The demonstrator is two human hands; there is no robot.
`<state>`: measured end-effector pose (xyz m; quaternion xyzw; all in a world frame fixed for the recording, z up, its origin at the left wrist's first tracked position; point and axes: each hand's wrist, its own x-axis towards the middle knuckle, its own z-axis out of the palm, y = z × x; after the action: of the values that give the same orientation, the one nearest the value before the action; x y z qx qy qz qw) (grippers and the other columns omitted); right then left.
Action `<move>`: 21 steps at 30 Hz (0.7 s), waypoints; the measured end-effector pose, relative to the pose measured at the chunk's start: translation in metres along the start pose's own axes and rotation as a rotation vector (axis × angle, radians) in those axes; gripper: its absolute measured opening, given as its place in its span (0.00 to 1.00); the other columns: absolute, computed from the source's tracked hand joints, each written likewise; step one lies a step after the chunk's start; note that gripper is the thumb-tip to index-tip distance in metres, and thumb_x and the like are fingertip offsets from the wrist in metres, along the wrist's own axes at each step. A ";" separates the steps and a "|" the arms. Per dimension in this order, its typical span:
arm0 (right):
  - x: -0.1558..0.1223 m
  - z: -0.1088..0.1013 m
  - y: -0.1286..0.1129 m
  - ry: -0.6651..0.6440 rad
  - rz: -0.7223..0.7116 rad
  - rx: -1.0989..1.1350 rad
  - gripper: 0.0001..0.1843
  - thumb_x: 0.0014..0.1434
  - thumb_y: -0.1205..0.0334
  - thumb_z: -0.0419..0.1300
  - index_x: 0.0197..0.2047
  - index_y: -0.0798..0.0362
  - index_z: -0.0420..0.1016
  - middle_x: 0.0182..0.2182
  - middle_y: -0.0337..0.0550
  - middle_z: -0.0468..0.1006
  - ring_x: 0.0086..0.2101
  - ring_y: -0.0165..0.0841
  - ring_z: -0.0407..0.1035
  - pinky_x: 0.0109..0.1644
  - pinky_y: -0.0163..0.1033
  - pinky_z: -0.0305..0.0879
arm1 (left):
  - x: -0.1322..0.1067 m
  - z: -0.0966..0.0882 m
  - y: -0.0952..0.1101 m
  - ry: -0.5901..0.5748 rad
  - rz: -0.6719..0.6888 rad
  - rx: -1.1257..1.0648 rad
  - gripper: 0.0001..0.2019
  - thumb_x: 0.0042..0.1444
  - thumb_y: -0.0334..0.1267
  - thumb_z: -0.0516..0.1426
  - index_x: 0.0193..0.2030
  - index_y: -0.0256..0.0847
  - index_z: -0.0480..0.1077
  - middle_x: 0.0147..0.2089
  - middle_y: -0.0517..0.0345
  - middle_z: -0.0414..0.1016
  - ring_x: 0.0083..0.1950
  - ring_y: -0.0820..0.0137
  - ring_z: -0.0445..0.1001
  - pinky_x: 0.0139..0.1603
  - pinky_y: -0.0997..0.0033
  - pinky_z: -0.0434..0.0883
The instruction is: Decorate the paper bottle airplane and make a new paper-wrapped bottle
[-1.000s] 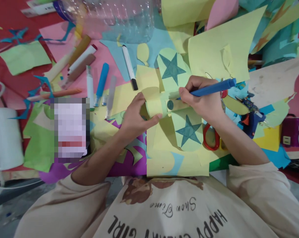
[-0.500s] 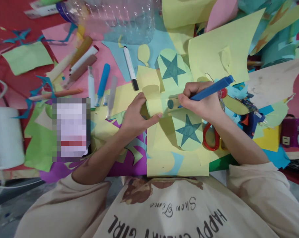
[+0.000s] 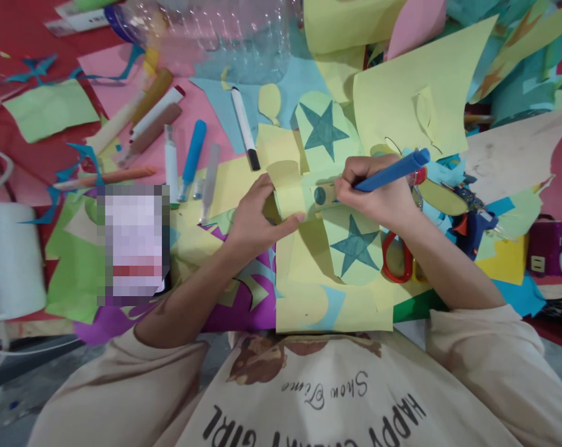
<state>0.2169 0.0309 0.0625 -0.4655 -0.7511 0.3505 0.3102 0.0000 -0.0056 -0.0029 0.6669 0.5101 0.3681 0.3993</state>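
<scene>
My right hand (image 3: 374,186) is closed round a blue marker (image 3: 395,171), its back end pointing up and to the right. The marker's tip is hidden by my fingers, over the middle of a pale green and yellow paper cutout (image 3: 293,189). A dark green dot (image 3: 319,196) shows there on a small tan patch. To either side of the patch, the cutout's lobes carry a dark green upper star (image 3: 325,129) and lower star (image 3: 355,247). My left hand (image 3: 257,214) holds the cutout's bent left end between thumb and fingers.
Several markers, among them a blue one (image 3: 193,158) and a white one (image 3: 246,127), lie to the left. Red-handled scissors (image 3: 397,257) are beside my right wrist. A clear plastic bottle (image 3: 216,37) lies at the back, and a phone-like blurred object (image 3: 134,242) at left.
The blue marker's back end has shifted slightly left and down with my right hand's small movement. My left hand and the cutout have stayed in place.
</scene>
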 end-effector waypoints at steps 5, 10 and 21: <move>0.001 -0.002 0.000 0.054 0.048 0.099 0.23 0.55 0.65 0.62 0.19 0.49 0.50 0.17 0.33 0.56 0.22 0.26 0.53 0.24 0.36 0.55 | -0.001 -0.001 0.002 -0.001 -0.019 -0.008 0.29 0.53 0.59 0.63 0.57 0.45 0.69 0.60 0.47 0.72 0.64 0.51 0.70 0.66 0.50 0.69; -0.001 0.001 0.001 0.141 0.059 0.168 0.22 0.59 0.57 0.61 0.20 0.48 0.55 0.18 0.34 0.63 0.22 0.28 0.61 0.25 0.36 0.60 | -0.001 0.000 0.003 -0.007 -0.029 -0.016 0.29 0.52 0.57 0.63 0.57 0.45 0.68 0.61 0.46 0.72 0.65 0.51 0.70 0.66 0.50 0.69; -0.001 0.005 0.001 0.180 0.012 0.093 0.21 0.60 0.60 0.62 0.20 0.48 0.57 0.18 0.34 0.65 0.21 0.27 0.60 0.25 0.37 0.57 | -0.001 0.000 0.006 -0.006 -0.023 -0.018 0.27 0.52 0.52 0.63 0.57 0.44 0.68 0.62 0.46 0.72 0.65 0.51 0.70 0.68 0.50 0.69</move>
<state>0.2140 0.0298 0.0586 -0.4847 -0.7003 0.3435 0.3957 0.0018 -0.0073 0.0024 0.6586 0.5131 0.3661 0.4110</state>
